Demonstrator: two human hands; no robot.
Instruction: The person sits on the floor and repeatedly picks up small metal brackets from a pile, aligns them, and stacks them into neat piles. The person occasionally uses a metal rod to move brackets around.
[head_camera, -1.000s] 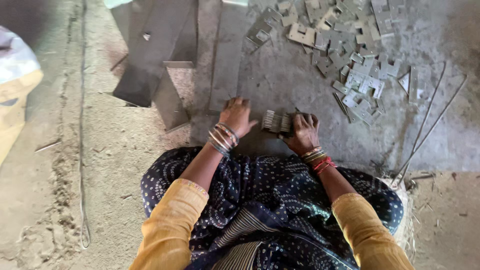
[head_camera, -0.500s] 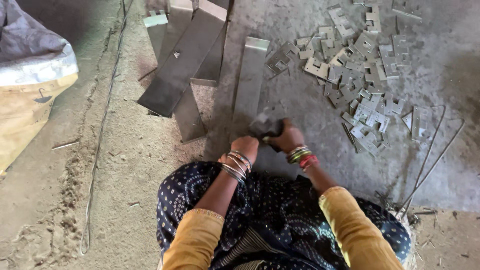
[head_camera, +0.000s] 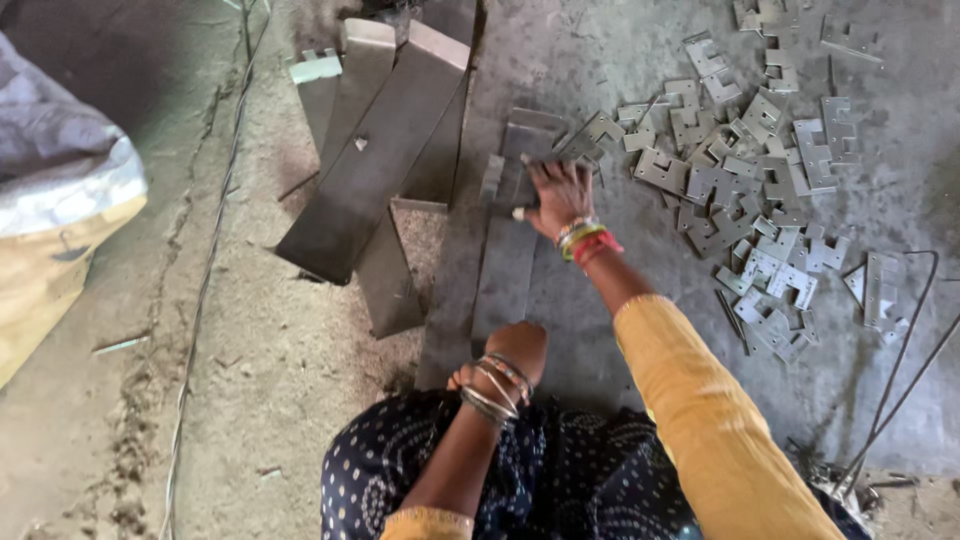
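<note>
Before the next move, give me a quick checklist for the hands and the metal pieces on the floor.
1. Right hand on the work: ok, it is stretched forward onto flat metal pieces at the top of the long strip.
2. Right-hand grip: cannot tell, the fingers are blurred and hide what they cover.
3. Left hand out of the way: ok, it rests closed near the lap at the strip's near end.
4. Supply of notched plates: ok, a scattered pile lies right of the reaching hand.
5. Leaning metal sheets: ok, apart from both hands on the left.
6. Wire by the right arm: ok, clear of the sleeve.
</note>
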